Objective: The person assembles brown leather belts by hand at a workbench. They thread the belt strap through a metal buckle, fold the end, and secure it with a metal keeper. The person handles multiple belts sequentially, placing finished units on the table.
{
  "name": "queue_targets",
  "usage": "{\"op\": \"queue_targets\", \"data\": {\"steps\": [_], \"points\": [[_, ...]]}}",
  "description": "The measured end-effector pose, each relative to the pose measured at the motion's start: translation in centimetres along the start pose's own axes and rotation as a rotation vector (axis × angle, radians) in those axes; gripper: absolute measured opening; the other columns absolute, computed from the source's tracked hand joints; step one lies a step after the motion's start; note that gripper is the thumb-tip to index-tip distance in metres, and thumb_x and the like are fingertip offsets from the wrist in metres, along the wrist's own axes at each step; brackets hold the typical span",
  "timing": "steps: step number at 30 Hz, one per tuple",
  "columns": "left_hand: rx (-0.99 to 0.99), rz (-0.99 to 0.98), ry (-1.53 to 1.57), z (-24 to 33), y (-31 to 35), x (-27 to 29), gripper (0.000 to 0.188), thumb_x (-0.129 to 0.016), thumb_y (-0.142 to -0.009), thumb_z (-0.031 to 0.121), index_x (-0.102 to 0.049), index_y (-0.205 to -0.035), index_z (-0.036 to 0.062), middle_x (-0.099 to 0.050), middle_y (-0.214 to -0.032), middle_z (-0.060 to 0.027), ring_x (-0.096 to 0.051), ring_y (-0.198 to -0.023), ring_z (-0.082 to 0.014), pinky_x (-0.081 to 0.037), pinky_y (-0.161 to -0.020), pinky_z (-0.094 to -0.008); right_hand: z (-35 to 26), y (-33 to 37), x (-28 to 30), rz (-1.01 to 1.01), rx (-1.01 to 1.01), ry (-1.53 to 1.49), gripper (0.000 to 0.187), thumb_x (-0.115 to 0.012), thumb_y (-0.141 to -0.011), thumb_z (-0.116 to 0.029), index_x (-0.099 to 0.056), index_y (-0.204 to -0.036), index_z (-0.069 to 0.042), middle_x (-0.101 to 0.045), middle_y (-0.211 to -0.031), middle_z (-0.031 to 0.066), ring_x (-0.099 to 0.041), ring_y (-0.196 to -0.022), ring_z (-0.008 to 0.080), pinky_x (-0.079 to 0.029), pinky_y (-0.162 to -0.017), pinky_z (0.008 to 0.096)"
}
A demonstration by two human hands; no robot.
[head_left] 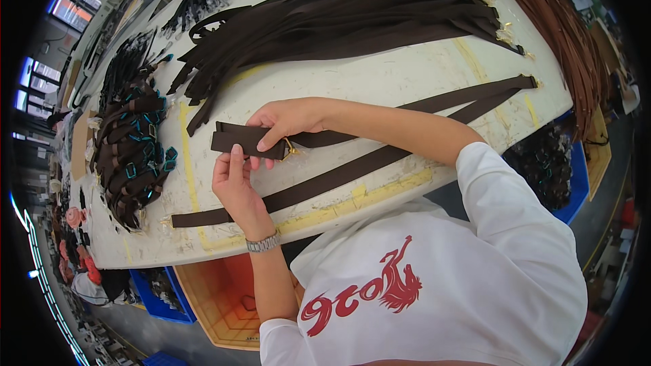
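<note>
Both my hands hold a dark brown strap (234, 141) above the white table, its end doubled into short overlapping layers. My left hand (237, 186), with a metal-banded watch on its wrist, pinches the layers from below, index finger on top. From the right, my right hand (288, 122) grips the same layers between thumb and fingers. Beside the right thumb hangs a gold-coloured metal fitting (291, 150), partly wrapped in clear plastic. A long band of brown strap (325, 181) lies along the near table edge, passing beneath my arms. It folds back at the far right.
A thick pile of dark brown straps (339, 20) covers the far side of the table (325, 220). At left lie bundled straps with teal-edged buckles (132, 169). Reddish-brown straps (542, 34) drape over the right edge. Below stand an orange bin (224, 298) and a blue crate (576, 176).
</note>
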State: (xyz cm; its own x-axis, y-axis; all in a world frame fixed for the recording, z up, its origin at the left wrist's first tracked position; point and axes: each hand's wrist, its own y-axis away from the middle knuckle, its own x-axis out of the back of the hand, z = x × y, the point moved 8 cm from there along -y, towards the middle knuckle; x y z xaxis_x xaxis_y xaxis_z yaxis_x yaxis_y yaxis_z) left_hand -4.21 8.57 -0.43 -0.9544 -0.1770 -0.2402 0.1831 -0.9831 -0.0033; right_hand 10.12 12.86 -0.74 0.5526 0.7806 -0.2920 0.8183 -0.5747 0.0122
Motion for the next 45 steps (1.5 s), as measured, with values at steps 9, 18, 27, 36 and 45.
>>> {"op": "queue_targets", "data": {"steps": [9, 18, 27, 36, 45], "points": [[0.011, -0.004, 0.006, -0.5, -0.3, 0.3, 0.02, -0.071, -0.104, 0.015, -0.065, -0.088, 0.0036, -0.067, -0.081, -0.0027, -0.059, -0.071, -0.0085, -0.052, -0.071, -0.0243, 0.1, 0.2, 0.1, 0.023, -0.016, -0.013, 0.032, -0.068, -0.096, -0.004, -0.064, -0.126, 0.006, -0.076, -0.11, 0.0141, -0.076, -0.091, 0.0183, -0.06, -0.081, 0.0297], [0.015, -0.003, 0.008, -0.4, -0.3, 0.3, 0.019, -0.072, -0.103, 0.016, -0.067, -0.09, 0.0031, -0.07, -0.084, -0.0037, -0.061, -0.073, -0.0088, -0.052, -0.071, -0.0239, 0.2, 0.2, 0.1, 0.023, -0.027, -0.015, 0.032, -0.068, -0.096, -0.005, -0.063, -0.126, 0.006, -0.076, -0.111, 0.0146, -0.077, -0.092, 0.0188, -0.061, -0.082, 0.0306], [0.032, -0.031, 0.021, -1.1, -0.7, 0.7, 0.017, -0.072, -0.103, 0.018, -0.068, -0.095, 0.0029, -0.071, -0.089, -0.0044, -0.063, -0.078, -0.0099, -0.052, -0.073, -0.0245, 0.2, 0.1, 0.1, 0.0, -0.017, -0.03, 0.034, -0.068, -0.096, -0.005, -0.063, -0.127, 0.006, -0.076, -0.112, 0.0152, -0.077, -0.093, 0.0197, -0.061, -0.082, 0.0308], [0.202, -0.055, 0.247, -0.4, -3.3, 1.5, 0.018, -0.069, -0.105, 0.019, -0.067, -0.115, 0.0037, -0.071, -0.108, -0.0057, -0.066, -0.099, -0.0153, -0.053, -0.094, -0.0337, 0.2, 0.4, -0.2, 0.019, -0.038, 0.035, 0.035, -0.066, -0.097, -0.006, -0.063, -0.129, 0.007, -0.077, -0.116, 0.0183, -0.077, -0.093, 0.0201, -0.061, -0.082, 0.0316], [0.151, -0.043, 0.271, -0.5, -3.6, 1.8, 0.018, -0.071, -0.103, 0.014, -0.067, -0.116, 0.0039, -0.072, -0.107, -0.0047, -0.067, -0.097, -0.0146, -0.055, -0.09, -0.0323, -0.1, 0.5, -0.4, -0.008, -0.042, -0.016, 0.034, -0.067, -0.097, -0.007, -0.064, -0.128, 0.006, -0.077, -0.116, 0.0177, -0.077, -0.092, 0.0195, -0.061, -0.082, 0.0311]]}}
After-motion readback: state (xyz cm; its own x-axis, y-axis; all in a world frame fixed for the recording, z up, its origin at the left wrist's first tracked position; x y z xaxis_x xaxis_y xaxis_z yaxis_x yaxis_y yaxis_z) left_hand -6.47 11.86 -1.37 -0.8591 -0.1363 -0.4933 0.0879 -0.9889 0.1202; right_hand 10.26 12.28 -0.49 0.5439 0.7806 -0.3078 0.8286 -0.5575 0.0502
